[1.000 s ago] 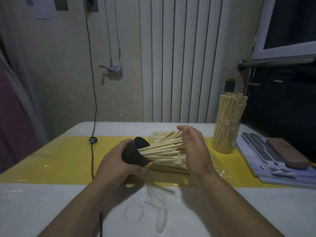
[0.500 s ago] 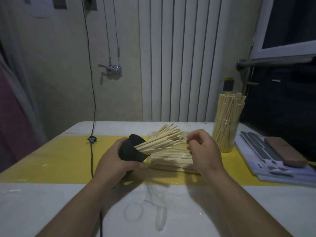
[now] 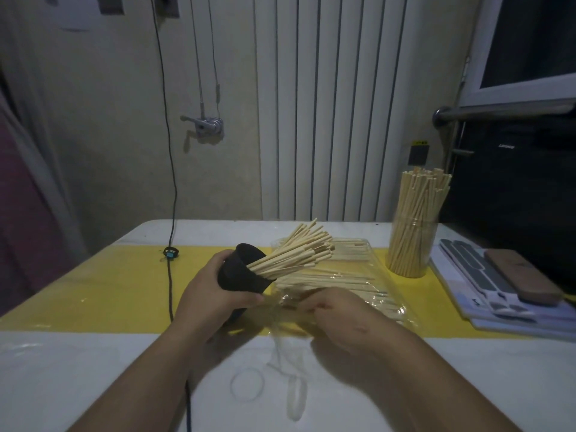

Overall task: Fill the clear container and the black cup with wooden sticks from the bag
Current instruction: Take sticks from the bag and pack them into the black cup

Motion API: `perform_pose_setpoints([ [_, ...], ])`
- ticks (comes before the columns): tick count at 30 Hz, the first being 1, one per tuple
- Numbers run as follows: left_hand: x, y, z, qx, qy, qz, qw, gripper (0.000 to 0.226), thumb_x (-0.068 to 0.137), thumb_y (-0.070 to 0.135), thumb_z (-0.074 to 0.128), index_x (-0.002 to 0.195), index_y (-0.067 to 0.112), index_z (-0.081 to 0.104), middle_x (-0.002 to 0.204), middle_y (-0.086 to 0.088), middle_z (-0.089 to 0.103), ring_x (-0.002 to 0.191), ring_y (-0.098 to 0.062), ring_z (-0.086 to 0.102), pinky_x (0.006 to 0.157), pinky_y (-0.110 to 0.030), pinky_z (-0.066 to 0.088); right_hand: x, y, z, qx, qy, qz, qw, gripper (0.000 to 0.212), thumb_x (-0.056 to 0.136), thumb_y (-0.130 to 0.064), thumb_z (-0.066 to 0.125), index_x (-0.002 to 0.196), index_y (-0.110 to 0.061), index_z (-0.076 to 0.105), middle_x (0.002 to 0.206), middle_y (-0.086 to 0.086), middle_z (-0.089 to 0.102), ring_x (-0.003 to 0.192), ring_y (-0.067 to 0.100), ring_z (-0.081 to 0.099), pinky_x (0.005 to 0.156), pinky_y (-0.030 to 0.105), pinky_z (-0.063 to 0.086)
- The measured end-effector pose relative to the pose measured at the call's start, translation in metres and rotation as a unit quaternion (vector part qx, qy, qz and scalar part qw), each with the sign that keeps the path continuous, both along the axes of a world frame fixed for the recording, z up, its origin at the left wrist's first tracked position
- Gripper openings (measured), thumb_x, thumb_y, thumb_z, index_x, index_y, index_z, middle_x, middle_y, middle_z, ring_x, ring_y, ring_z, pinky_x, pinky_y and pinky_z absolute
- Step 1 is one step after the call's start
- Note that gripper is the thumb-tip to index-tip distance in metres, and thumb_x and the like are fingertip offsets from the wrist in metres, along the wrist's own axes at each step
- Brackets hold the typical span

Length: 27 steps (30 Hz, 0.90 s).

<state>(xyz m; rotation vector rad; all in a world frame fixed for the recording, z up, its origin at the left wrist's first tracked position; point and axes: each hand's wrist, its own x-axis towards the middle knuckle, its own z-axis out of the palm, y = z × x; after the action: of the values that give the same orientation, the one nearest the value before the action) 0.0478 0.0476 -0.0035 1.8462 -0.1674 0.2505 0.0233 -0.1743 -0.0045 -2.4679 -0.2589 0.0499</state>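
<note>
Left hand (image 3: 212,294) is holding the tilted black cup (image 3: 240,275) in its grip; right hand (image 3: 343,316) is dropping from the wooden sticks (image 3: 296,254) to the bag (image 3: 383,294) for more, its grip too blurred to tell.

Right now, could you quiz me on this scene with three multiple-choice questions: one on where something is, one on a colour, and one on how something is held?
1. Where is the clear container?
A. on the floor
B. upright, right of the bag
C. lying on its side

2. What colour is the table strip under the bag?
A. yellow
B. red
C. blue

3. How is the black cup?
A. upside down
B. empty, standing alone
C. tilted in the left hand, sticks poking out

Answers:
1. B: it stands full of sticks, right of the bag.
2. A: the yellow band runs under the bag.
3. C: the left hand grips it, and its mouth tips to the right.
</note>
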Motion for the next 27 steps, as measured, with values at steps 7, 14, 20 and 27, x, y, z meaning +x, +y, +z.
perform_pose_setpoints([
  [7,0.0,0.001,-0.002,-0.004,0.002,0.003,1.0,0.071,0.043,0.024,0.089,0.103,0.049,0.059,0.092,0.028,0.068,0.085,0.007,0.063,0.066,-0.022,0.045,0.011,0.0,-0.015,-0.243,-0.081,-0.048,0.965,0.045,0.093,-0.019,0.044,0.136,-0.029,0.055,0.132,0.0,0.05,0.124,0.029,0.044,0.104,0.039,0.036],
  [14,-0.002,0.0,0.0,-0.001,-0.004,-0.004,1.0,0.07,0.046,0.019,0.091,0.101,0.048,0.059,0.089,0.036,0.065,0.08,0.014,0.061,0.067,-0.023,0.045,0.02,-0.001,-0.026,-0.237,-0.108,-0.085,0.962,0.036,0.089,-0.019,0.046,0.116,-0.032,0.067,0.117,-0.001,0.06,0.112,0.031,0.053,0.091,0.033,0.04],
  [20,-0.002,0.001,-0.001,-0.003,-0.005,-0.003,1.0,0.07,0.059,0.007,0.093,0.1,0.05,0.058,0.093,0.024,0.068,0.084,0.008,0.062,0.065,-0.02,0.045,0.029,-0.002,-0.033,-0.203,-0.116,-0.11,0.966,0.036,0.086,-0.019,0.05,0.111,-0.036,0.07,0.109,-0.003,0.066,0.107,0.028,0.057,0.088,0.033,0.044],
  [27,-0.002,0.0,0.0,-0.004,-0.001,-0.009,1.0,0.071,0.05,0.014,0.093,0.102,0.048,0.058,0.09,0.035,0.065,0.08,0.013,0.061,0.067,-0.024,0.046,0.028,-0.003,-0.031,-0.202,-0.132,-0.096,0.966,0.034,0.09,-0.022,0.052,0.115,-0.038,0.068,0.115,-0.005,0.065,0.108,0.025,0.058,0.092,0.032,0.046],
])
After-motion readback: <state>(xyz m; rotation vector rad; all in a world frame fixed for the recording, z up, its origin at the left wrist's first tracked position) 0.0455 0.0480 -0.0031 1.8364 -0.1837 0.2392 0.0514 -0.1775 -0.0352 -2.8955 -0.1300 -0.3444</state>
